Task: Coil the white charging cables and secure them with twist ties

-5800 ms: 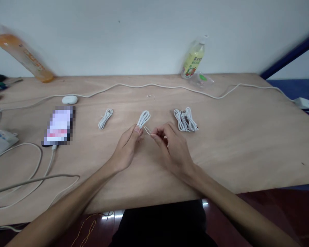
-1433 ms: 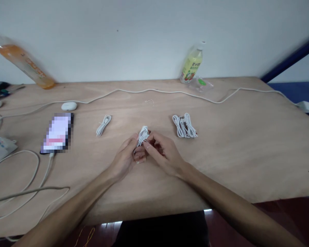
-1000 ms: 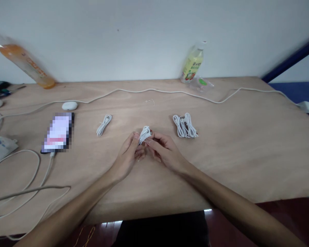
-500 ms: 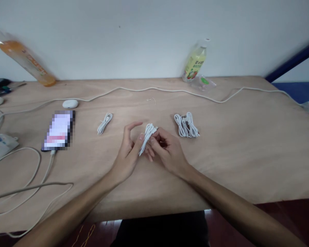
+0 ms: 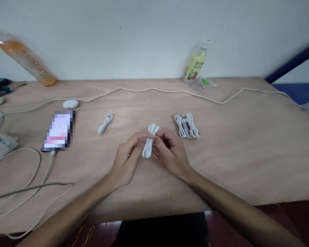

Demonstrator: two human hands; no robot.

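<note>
A folded bundle of white cable (image 5: pixel 147 149) is held between my two hands over the middle of the wooden table. My left hand (image 5: pixel 127 156) grips it from the left, its index finger lying across the front of the bundle. From the right, my right hand (image 5: pixel 173 151) is closed on the same bundle, thumb and fingers pinching near the plug end. Some fingertips are hidden behind the cable. Another white cable bundle (image 5: pixel 105 124) lies on the table to the left, and a pair of white cable bundles (image 5: pixel 186 125) lies to the right.
A phone (image 5: pixel 58 130) with a charging cable lies at left, near a white earbud case (image 5: pixel 70 104). A long white cord (image 5: pixel 170 91) crosses the table's back. An orange drink bottle (image 5: pixel 28 63) and a yellow-labelled bottle (image 5: pixel 195 65) stand by the wall. Small scraps (image 5: pixel 151 101) lie mid-table.
My left index finger has come down from its raised position across the cable bundle. The bundle has turned more upright and shifted slightly right.
</note>
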